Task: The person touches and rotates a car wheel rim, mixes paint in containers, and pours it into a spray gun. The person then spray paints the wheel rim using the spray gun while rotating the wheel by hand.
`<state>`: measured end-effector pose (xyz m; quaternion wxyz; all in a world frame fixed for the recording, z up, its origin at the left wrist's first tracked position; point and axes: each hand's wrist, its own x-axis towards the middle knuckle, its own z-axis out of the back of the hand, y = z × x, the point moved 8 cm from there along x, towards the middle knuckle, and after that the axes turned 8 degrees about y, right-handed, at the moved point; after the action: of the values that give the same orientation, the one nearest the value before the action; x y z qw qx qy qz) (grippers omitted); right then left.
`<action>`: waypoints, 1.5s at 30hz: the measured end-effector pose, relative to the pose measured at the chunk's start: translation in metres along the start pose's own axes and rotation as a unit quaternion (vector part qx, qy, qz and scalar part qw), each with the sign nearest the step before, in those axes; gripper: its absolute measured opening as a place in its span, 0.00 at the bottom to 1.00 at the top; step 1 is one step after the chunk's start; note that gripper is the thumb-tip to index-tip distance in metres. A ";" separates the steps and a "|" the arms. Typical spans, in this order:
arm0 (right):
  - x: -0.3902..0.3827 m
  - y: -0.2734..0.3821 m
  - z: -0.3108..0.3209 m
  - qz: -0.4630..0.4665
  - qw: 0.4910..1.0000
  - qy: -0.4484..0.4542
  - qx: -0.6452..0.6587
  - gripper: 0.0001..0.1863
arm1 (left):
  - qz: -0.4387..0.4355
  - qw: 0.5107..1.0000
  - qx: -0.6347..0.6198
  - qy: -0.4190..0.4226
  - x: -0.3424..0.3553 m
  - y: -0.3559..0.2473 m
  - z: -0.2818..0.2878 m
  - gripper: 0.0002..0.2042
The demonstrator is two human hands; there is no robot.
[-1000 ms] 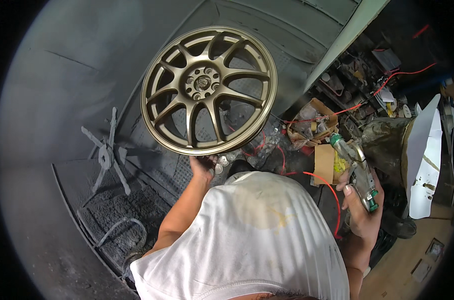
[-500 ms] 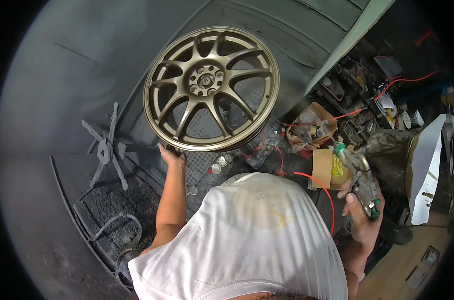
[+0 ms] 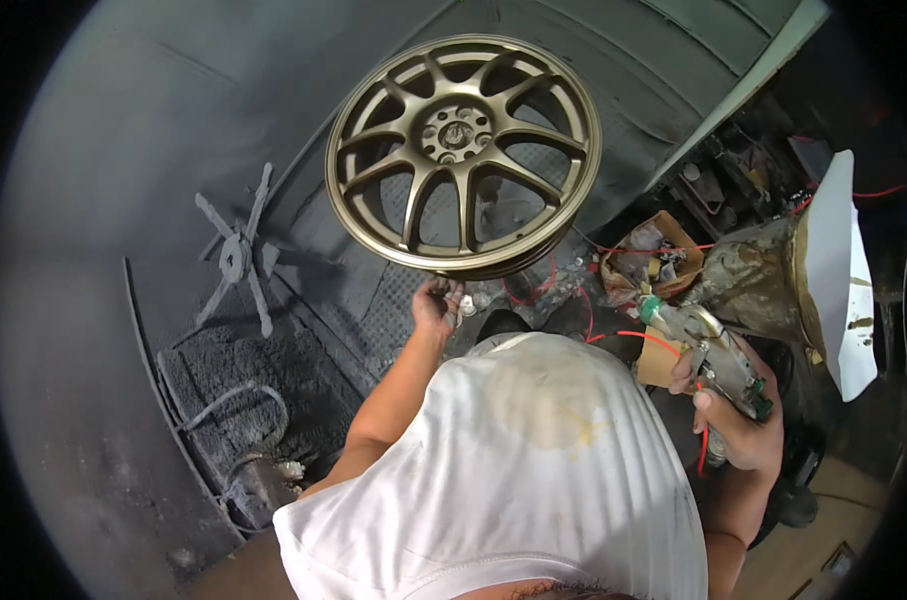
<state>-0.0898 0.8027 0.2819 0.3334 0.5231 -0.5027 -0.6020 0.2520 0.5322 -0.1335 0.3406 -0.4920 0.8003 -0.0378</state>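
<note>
A bronze multi-spoke car wheel rim (image 3: 412,210) stands raised in front of me, its face tilted up; what supports it is hidden. My left hand (image 3: 437,305) is just under its near lower edge, palm up. Its fingers are loosely bent and apart, holding nothing; I cannot tell whether the fingertips touch the rim. At my right side, my right hand (image 3: 736,428) is closed round a metal spray gun (image 3: 709,340) with green fittings. The gun points away from me and stays apart from the rim. A red air hose (image 3: 652,341) runs close by it.
A grey-coated spoked stand (image 3: 237,258) is at the left, above a rough dark mat (image 3: 244,375). An open cardboard box (image 3: 689,250) holds scraps at the right. Beside it is a stained container (image 3: 754,280) with a white sheet (image 3: 846,290). A grey panel wall (image 3: 664,60) closes off the back.
The rim has turned and sits further right and higher in view, as the view shifted. My left hand has moved right along its lower edge, fingers more bent. The spray gun has tilted further over.
</note>
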 end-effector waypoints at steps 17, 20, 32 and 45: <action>0.044 0.020 -0.019 -0.035 0.973 0.213 -0.081 0.33 | -0.054 0.993 0.099 -0.024 0.033 -0.050 -0.005 0.07; 0.048 0.022 -0.033 -0.023 0.976 0.208 -0.067 0.36 | -0.045 0.993 0.107 -0.023 0.035 -0.032 -0.003 0.04; 0.045 0.032 0.002 0.020 0.994 -0.002 -0.106 0.37 | 0.075 0.987 0.140 0.008 -0.005 0.069 -0.059 0.18; 0.052 0.048 0.001 0.003 0.994 0.020 -0.105 0.27 | -0.080 0.975 0.138 -0.157 0.040 -0.056 -0.036 0.08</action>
<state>-0.1090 0.7418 0.3123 0.3984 0.4954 -0.4319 -0.6398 0.2617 0.4611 -0.1040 0.5227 -0.5023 0.6820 -0.0967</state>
